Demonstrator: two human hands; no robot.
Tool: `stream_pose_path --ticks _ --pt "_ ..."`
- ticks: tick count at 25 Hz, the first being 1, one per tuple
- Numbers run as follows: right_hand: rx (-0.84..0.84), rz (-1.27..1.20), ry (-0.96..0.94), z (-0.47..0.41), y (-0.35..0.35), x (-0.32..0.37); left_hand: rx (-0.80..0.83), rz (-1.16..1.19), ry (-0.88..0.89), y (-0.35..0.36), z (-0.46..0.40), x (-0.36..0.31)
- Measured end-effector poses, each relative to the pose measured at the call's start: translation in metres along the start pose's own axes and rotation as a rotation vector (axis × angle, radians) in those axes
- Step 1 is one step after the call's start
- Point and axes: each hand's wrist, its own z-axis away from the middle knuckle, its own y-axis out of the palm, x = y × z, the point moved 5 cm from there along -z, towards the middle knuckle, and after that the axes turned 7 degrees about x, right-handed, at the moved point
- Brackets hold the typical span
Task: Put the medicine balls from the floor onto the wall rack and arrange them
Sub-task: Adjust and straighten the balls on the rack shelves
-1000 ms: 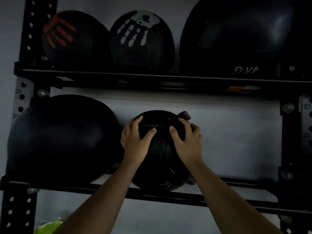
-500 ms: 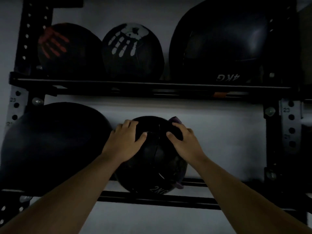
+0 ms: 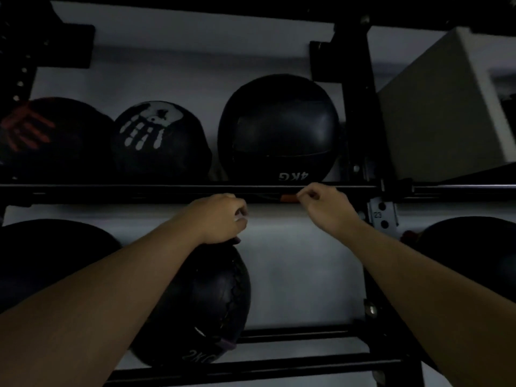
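A small black medicine ball marked 2KG (image 3: 215, 300) rests on the lower rails (image 3: 301, 363) of the black wall rack. My left hand (image 3: 222, 219) hovers just above the ball's top, fingers curled in, with nothing visible in it. My right hand (image 3: 325, 205) is raised to the upper shelf rail (image 3: 125, 189), fingers curled, its fingertips beside a small orange tag (image 3: 287, 197) on that rail. Whether it touches the tag I cannot tell. Directly above sits a large black ball marked 4KG (image 3: 279, 129).
On the upper shelf stand a ball with a white handprint (image 3: 159, 141) and one with a red handprint (image 3: 39, 135). A big black ball (image 3: 42, 261) fills the lower left, another ball (image 3: 474, 247) the lower right. A black upright (image 3: 356, 107) and a pale box (image 3: 446, 107) are at the right.
Both hands have come off the 2KG ball and risen toward the upper rail. The ball stays on the lower rails. My view has tilted up and shifted right.
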Motion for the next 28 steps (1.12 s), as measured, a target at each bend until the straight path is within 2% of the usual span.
stream_pose_path --ticks 2,7,11,15,20,23,28 --pt "-0.019 -0.001 -0.005 0.004 -0.035 -0.017 -0.005 0.048 -0.030 -0.004 -0.009 -0.024" --pt "0.053 -0.008 -0.019 0.010 -0.079 -0.053 -0.058 0.087 -0.121 -0.002 -0.032 -0.078" --pt "0.030 -0.078 -0.080 -0.015 -0.093 -0.049 -0.170 -0.031 -0.098 -0.015 -0.045 -0.091" --pt "-0.022 -0.062 -0.142 -0.064 -0.095 -0.022 -0.401 -0.006 -0.171 -0.065 -0.061 -0.060" --pt "-0.182 -0.146 -0.078 -0.134 -0.116 0.003 -0.617 0.234 -0.252 -0.114 -0.092 -0.002" --pt "-0.200 -0.204 -0.020 -0.168 -0.119 -0.003 -0.664 0.411 -0.262 -0.119 -0.118 0.026" --pt "-0.193 -0.336 0.020 -0.209 -0.102 -0.026 -0.614 0.690 -0.288 -0.108 -0.160 0.054"
